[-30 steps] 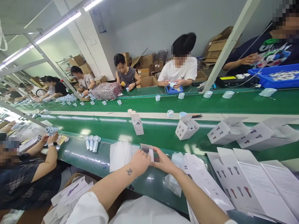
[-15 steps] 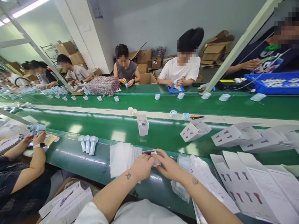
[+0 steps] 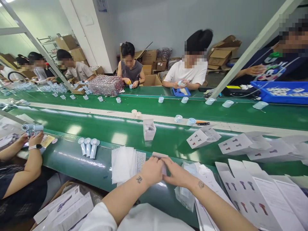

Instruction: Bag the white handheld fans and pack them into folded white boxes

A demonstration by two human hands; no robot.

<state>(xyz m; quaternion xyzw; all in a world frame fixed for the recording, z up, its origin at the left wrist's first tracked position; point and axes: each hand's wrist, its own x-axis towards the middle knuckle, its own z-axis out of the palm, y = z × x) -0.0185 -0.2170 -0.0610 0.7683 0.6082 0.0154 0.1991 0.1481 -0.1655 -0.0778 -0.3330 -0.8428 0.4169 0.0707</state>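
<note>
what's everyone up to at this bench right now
The camera wearer's left hand and right hand are holding a small pale box, mostly hidden behind them. White sleeves lie beside the left hand. Beyond, an open white carton stands on the green belt, with picture-printed cartons to its right. Off to the left, a co-worker's hands hold light-blue devices.

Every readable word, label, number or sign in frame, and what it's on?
None legible for certain.
Held white box: no readable print.
White printed packaging, right: text too small.
White cartons, lower left: print blurred.
Dark shirt, far right: lettering blurred.
Wall poster: blurred.
Left forearm tattoo: too small.
</note>
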